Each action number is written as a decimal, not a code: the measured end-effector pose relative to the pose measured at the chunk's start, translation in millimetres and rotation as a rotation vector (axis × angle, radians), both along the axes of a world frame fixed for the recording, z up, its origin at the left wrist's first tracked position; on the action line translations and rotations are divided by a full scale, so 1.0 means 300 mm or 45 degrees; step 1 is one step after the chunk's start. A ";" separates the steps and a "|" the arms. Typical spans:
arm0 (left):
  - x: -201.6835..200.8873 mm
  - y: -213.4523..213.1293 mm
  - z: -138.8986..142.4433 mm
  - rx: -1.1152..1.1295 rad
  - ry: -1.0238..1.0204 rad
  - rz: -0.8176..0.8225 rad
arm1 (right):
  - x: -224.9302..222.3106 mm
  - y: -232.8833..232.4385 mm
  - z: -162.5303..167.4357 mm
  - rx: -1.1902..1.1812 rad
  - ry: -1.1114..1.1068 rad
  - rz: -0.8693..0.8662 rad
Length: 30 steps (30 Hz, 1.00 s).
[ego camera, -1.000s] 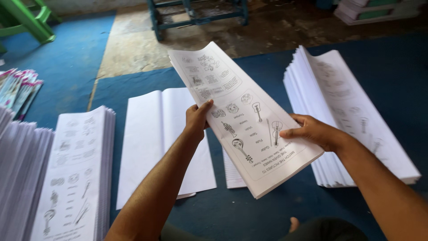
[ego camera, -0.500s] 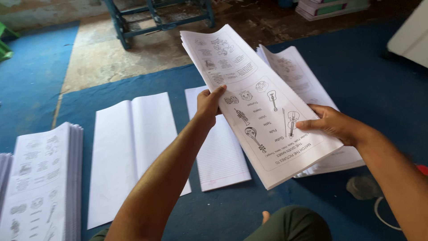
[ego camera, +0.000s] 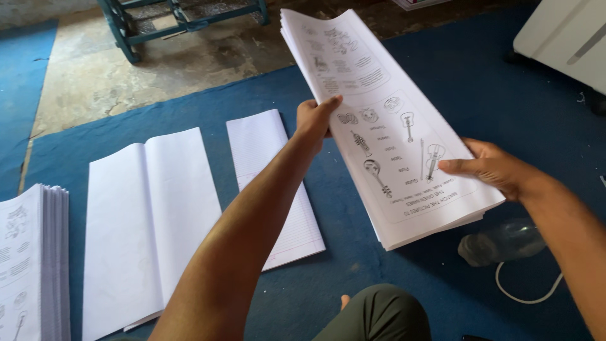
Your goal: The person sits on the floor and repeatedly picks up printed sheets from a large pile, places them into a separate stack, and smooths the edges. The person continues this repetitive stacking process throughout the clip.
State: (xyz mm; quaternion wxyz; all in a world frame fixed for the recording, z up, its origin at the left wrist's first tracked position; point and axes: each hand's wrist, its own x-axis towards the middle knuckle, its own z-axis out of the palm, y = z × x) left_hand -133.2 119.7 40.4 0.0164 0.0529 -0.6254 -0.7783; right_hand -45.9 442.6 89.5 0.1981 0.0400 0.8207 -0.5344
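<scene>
A thick stack of long white printed sheets (ego camera: 385, 120), with drawings of musical instruments on the top page, is held up in the air over a blue mat (ego camera: 524, 107). My left hand (ego camera: 315, 117) grips the stack's left edge, thumb on top. My right hand (ego camera: 489, 167) holds its right edge near the lower corner, thumb on the top page. The stack tilts away from me, its far end highest.
On the mat lie a wide open sheaf of blank white sheets (ego camera: 148, 221) and a narrower lined sheet (ego camera: 271, 183). Another printed stack (ego camera: 28, 265) sits at the left edge. A clear plastic bottle (ego camera: 505, 240) and white cord (ego camera: 527, 293) lie at right. A green metal frame (ego camera: 177, 19) stands behind.
The view has swung right while both hands carry the stack that way. The tall pile at right has left the view; a bottle, cord and white object now show.
</scene>
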 end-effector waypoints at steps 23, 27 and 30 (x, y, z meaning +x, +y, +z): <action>-0.032 0.218 -0.123 -0.182 -0.262 0.071 | -0.011 0.223 -0.263 0.000 -0.131 -0.112; 0.000 0.205 -0.132 -0.357 -0.348 0.080 | 0.005 0.210 -0.323 -0.020 -0.125 -0.060; 0.001 0.203 -0.132 -0.407 -0.318 0.063 | 0.006 0.211 -0.328 0.013 -0.139 -0.078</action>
